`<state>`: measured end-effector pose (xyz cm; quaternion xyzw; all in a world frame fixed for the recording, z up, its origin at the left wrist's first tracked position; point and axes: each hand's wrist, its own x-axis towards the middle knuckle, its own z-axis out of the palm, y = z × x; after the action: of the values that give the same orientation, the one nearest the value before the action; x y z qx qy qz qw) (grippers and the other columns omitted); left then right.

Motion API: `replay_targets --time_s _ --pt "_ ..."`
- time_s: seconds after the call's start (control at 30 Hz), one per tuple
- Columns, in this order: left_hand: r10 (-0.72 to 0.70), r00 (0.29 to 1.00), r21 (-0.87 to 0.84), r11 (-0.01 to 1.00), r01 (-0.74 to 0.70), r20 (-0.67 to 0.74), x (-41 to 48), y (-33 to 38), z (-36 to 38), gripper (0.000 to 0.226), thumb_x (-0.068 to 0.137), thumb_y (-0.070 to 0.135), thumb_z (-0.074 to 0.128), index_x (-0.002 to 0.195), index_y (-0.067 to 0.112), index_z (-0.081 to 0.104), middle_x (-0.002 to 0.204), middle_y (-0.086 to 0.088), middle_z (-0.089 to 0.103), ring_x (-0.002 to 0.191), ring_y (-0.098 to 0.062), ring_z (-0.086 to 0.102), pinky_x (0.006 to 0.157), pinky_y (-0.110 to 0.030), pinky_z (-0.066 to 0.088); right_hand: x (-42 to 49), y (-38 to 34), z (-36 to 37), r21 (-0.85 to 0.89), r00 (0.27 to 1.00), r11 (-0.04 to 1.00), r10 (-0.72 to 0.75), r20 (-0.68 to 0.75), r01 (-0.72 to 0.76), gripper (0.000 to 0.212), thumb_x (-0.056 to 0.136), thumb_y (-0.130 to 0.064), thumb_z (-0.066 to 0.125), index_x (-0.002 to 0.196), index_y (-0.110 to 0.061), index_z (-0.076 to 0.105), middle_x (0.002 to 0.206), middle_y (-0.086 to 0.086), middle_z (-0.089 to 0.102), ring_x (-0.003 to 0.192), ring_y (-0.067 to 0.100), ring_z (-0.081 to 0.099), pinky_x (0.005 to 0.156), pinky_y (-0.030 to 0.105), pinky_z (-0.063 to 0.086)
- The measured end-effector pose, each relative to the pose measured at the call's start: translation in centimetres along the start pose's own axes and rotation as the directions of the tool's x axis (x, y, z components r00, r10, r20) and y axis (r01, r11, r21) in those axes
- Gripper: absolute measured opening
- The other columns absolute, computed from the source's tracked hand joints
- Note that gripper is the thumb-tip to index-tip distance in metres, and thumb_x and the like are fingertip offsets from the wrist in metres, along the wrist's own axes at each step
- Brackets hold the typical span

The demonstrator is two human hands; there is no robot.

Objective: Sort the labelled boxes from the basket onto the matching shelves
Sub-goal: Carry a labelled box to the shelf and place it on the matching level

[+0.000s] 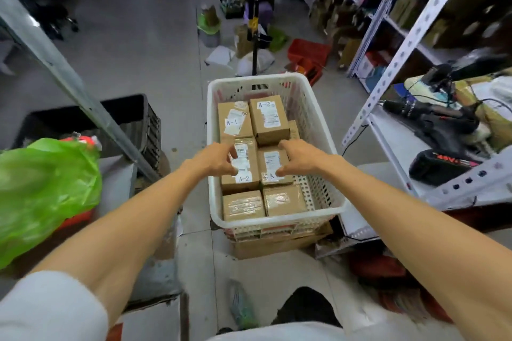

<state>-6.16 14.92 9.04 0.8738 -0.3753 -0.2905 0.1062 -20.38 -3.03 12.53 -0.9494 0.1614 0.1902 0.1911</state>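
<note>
Nearest to us, at 7 o'clock, a white sleeve (47, 310) ends above the elbow, and both bare forearms reach ahead toward 12 o'clock. There a white basket (277, 223) stands on the floor with brown boxes packed in it in rows of two.

The near row holds a taped box (243, 206) and a second taped box (285, 200), with no lettering that we can read.

Our left hand (214, 160) lies on the middle left box (245, 183), marked A-2. Its fingers and thumb are bent over the top, and we cannot tell whether they grip it. Our right hand (300, 158) holds the middle right box (270, 163). The fingers hook over its far edge and the thumb presses on the label, hiding what follows the letter A. Both boxes sit down in the basket.

In the far row stand the A-1 box (232, 122) and, touching it on the right, the far A-2 box (270, 119).

At 9 o'clock a green bag (47, 183) bulges, with a black crate (133, 119) beyond it at 10 o'clock. White shelves (388, 77) run from 3 o'clock up to 1 o'clock. Far off at 12 o'clock a black stand (253, 22) rises, with a red basket (309, 51) just to its right.
</note>
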Motion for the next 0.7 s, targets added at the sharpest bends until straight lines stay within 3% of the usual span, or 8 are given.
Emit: replay_targets --time_s 0.23,0.43,0.6,0.7 --pt "-0.074 0.994 -0.026 0.997 0.076 0.084 4.7 -0.5 1.0 0.051 0.076 0.031 0.075 0.122 0.018 0.057 0.111 -0.003 0.067 0.098 -0.021 0.062 0.09 -0.04 0.053 5.4 2.7 -0.4 0.002 0.994 1.0 0.0 0.105 0.0 0.07 0.083 -0.038 0.072 0.138 -0.008 0.041 0.14 0.01 0.047 0.124 0.026 0.047 0.102 0.039 0.043" --pt "-0.177 0.977 -0.031 0.983 0.182 0.119 8.4 -0.8 0.9 0.051 0.078 0.032 0.073 0.123 0.018 0.054 0.113 -0.004 0.065 0.098 -0.021 0.06 0.087 -0.036 0.052 11.1 4.3 -1.7 -0.002 0.978 0.999 -0.036 0.203 0.037 0.069 0.084 -0.037 0.071 0.137 -0.005 0.041 0.139 0.012 0.048 0.126 0.028 0.046 0.1 0.038 0.043" --pt "-0.216 0.968 -0.039 0.974 0.223 0.129 12.1 -1.9 1.8 0.056 0.078 0.034 0.072 0.128 0.017 0.053 0.117 -0.004 0.064 0.103 -0.022 0.061 0.091 -0.039 0.051 16.2 4.8 -1.1 -0.036 0.962 0.996 -0.073 0.262 0.085 0.066 0.086 -0.037 0.069 0.137 -0.007 0.04 0.137 0.012 0.049 0.123 0.028 0.048 0.089 0.034 0.041" --pt "-0.258 0.957 -0.073 0.96 0.269 0.133 14.0 -2.8 2.9 0.058 0.076 0.038 0.072 0.128 0.02 0.052 0.12 -0.003 0.063 0.105 -0.022 0.06 0.091 -0.041 0.051 18.2 4.6 0.4 0.001 0.94 0.996 -0.086 0.33 0.091 0.059 0.087 -0.029 0.069 0.136 -0.006 0.045 0.136 0.013 0.051 0.124 0.029 0.047 0.092 0.033 0.041"
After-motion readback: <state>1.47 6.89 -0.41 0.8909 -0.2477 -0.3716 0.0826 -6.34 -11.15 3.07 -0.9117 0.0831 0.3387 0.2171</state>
